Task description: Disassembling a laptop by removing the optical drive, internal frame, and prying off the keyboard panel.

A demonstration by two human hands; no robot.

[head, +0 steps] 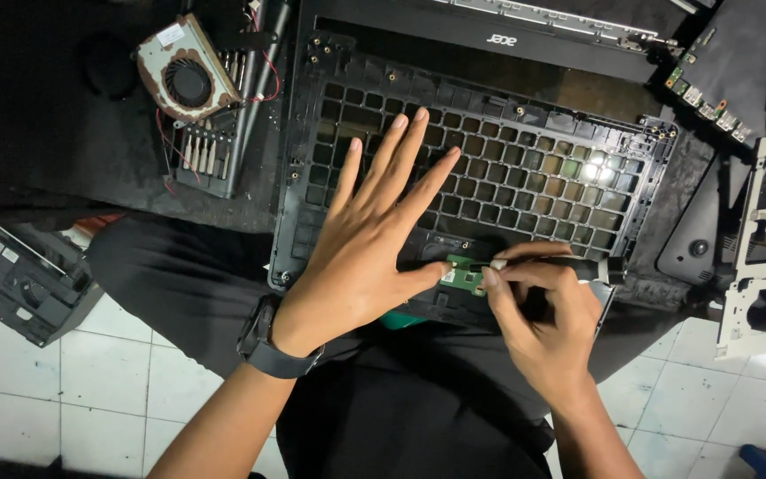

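While left hand point(361, 257) lies flat, fingers spread, on keyboard frame point(480, 160), right hand point(538, 315) pinches screwdriver point(551, 263) at small green board point(465, 275) near frame's front edge — likely unscrewing; needs steady tip.

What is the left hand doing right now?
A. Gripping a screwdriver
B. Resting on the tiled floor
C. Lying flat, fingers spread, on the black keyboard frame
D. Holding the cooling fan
C: the left hand lies open with fingers spread on the keyboard frame, its thumb by the small green board; the fan sits untouched at the upper left.
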